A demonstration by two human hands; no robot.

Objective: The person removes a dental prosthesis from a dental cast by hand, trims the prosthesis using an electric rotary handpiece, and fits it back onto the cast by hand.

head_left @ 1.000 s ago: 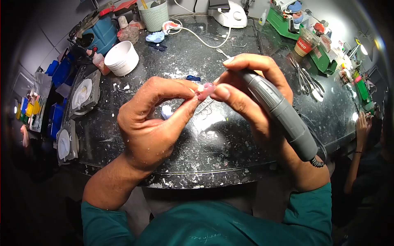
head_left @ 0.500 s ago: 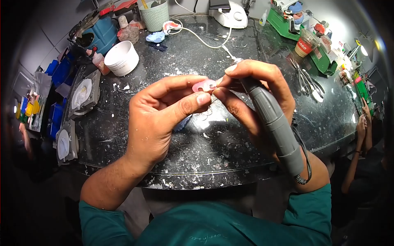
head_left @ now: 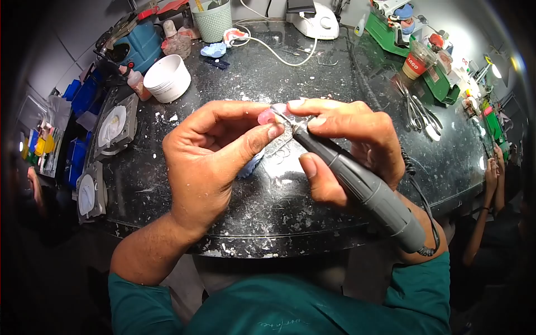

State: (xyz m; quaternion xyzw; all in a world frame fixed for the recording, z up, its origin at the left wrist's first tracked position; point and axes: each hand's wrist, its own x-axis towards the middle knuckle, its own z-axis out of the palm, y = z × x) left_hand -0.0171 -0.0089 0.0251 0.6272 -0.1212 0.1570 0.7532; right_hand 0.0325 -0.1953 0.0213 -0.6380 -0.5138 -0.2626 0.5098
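Note:
My left hand [head_left: 204,159] pinches a small pink denture piece [head_left: 266,116] between thumb and fingertips; much of it is hidden behind them. My right hand [head_left: 365,131] grips a dark grey rotary handpiece [head_left: 371,195], whose front end points up and left. The thin metal bur [head_left: 281,114] at its tip lies at the pink piece, though I cannot tell if it is cutting. My right fingertips reach close to the piece's right side. Below the hands, a blue piece [head_left: 252,166] shows partly behind my left thumb and palm.
A white tub [head_left: 167,79] stands left on the black worktop [head_left: 268,215]. The white control unit [head_left: 316,22] sits at the back with its cable. Scissors [head_left: 419,111] and a plastic cup [head_left: 416,62] are right. Another person's hands [head_left: 494,167] show far right.
The handpiece has swung from steep to more slanted, its tip now at the pink piece. My right thumb has moved off the piece and down along the handpiece; my left hand has shifted slightly left.

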